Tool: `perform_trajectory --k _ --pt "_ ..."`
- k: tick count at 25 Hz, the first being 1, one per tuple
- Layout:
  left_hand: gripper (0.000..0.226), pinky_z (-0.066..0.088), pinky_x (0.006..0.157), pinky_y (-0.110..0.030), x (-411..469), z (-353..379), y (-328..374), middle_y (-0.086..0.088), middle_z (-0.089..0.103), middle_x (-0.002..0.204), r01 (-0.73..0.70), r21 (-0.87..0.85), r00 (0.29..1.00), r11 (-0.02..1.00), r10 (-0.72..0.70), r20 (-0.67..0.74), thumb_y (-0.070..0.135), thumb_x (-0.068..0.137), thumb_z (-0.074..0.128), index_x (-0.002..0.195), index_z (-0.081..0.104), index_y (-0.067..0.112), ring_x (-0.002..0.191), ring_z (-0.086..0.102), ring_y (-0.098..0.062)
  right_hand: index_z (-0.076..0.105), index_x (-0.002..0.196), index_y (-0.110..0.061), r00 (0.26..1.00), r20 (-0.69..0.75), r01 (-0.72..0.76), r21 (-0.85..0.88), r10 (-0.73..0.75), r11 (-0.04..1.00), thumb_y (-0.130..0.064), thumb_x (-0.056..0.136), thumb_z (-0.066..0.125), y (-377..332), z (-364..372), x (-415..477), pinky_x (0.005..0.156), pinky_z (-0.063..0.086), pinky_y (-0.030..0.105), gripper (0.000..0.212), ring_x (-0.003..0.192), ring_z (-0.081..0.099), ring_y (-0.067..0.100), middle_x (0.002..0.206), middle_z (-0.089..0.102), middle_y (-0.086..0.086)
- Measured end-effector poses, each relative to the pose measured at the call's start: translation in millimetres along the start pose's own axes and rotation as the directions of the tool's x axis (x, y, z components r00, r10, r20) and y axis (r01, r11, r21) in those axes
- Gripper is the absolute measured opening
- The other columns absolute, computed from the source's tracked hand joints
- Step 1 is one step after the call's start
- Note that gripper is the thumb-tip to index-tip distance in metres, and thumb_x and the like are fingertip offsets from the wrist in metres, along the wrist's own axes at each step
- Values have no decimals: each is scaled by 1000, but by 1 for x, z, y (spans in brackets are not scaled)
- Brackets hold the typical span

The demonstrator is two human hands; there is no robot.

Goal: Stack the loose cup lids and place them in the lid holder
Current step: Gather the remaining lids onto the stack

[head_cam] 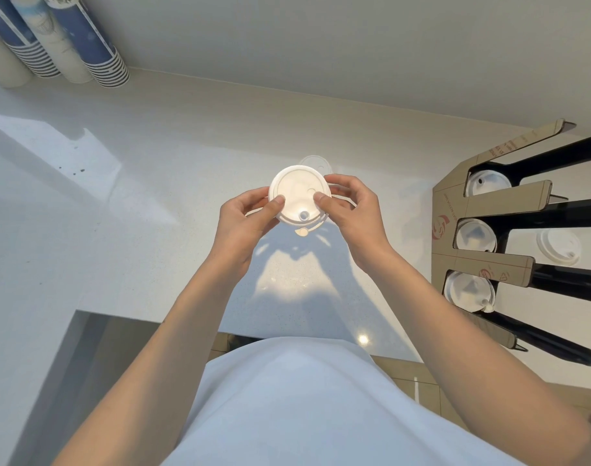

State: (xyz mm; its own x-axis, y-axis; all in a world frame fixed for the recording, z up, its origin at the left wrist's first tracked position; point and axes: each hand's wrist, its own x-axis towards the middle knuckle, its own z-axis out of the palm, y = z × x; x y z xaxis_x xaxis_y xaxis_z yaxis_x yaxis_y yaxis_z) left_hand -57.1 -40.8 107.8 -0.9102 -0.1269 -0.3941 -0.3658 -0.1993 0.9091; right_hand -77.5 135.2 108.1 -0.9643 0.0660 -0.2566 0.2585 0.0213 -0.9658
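A small stack of white plastic cup lids [297, 193] is held above the white counter, top face toward me. My left hand [245, 223] grips its left rim with the thumb on top. My right hand [349, 210] grips the right rim, thumb also pressing the top. Another lid [316, 162] lies on the counter just behind the stack, mostly hidden. One more loose lid [558, 246] rests on the counter at the far right, between the holder's black slots. The cardboard lid holder [455, 205] stands at the right with lids in its three round openings.
Stacks of blue and white paper cups [82, 42] lie at the back left against the wall. The white counter [119, 203] has a front edge with a step-in at lower left [82, 314]. The holder's black slots [563, 280] reach out to the right.
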Motion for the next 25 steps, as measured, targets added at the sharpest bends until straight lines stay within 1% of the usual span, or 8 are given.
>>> perform_trajectory --k 3,5,10,14,16,18,22,25 --pt "33 56 100 -40 2 0 -3 -17 71 114 11 -2 999 1000 -11 -33 8 91 70 123 67 -1 100 70 -19 63 122 -15 1000 6 -4 -12 4 1000 -14 86 74 4 1 4 86 55 25 37 102 69 15 115 65 -1" --pt "35 56 100 -41 4 -2 -5 -18 72 115 18 -3 998 1000 -18 -64 9 89 73 122 67 -1 104 71 -22 63 122 -12 1000 20 -11 -15 11 1000 -12 85 74 7 1 8 86 55 25 39 104 69 17 116 67 1" --pt "26 58 96 -37 7 -4 -6 -4 76 102 -23 61 989 998 32 -144 14 81 80 105 72 17 98 73 -18 63 122 -9 997 61 -36 -22 37 999 -11 86 74 15 2 21 92 56 32 39 104 68 14 115 69 3" --pt "35 58 96 -36 11 -3 -10 -8 76 108 -19 47 981 999 27 -194 17 83 79 115 72 8 105 72 -20 64 116 -13 997 37 -73 9 72 997 -20 93 66 25 2 43 94 57 39 25 105 69 20 111 68 4" --pt "35 58 96 -34 15 -2 -10 -11 75 111 6 -2 978 1000 -6 -210 14 87 75 119 69 3 107 71 -21 62 119 -16 996 -27 -90 -94 88 991 -28 94 63 34 1 59 95 56 39 27 102 67 20 110 66 2" --pt "36 58 96 -34 19 -1 -9 -14 73 114 35 -68 976 997 -49 -213 12 89 73 122 67 -2 110 71 -22 56 128 -16 995 -51 -96 -245 86 965 -30 93 63 44 -2 77 93 52 33 38 101 62 17 114 63 1" --pt "39 58 96 -35 24 -2 -8 -13 73 114 71 -141 968 987 -102 -230 13 89 73 123 65 -6 113 70 -24 42 140 -11 997 6 -60 -537 75 841 -31 89 68 62 -8 116 102 41 34 61 125 51 25 137 52 11" --pt "39 59 95 -35 27 0 -3 -10 74 109 66 -154 966 986 -102 -239 13 89 74 122 65 -6 106 72 -21 38 142 -8 993 51 -38 -693 102 720 -32 88 68 68 -10 141 100 37 36 66 133 43 31 143 45 15"
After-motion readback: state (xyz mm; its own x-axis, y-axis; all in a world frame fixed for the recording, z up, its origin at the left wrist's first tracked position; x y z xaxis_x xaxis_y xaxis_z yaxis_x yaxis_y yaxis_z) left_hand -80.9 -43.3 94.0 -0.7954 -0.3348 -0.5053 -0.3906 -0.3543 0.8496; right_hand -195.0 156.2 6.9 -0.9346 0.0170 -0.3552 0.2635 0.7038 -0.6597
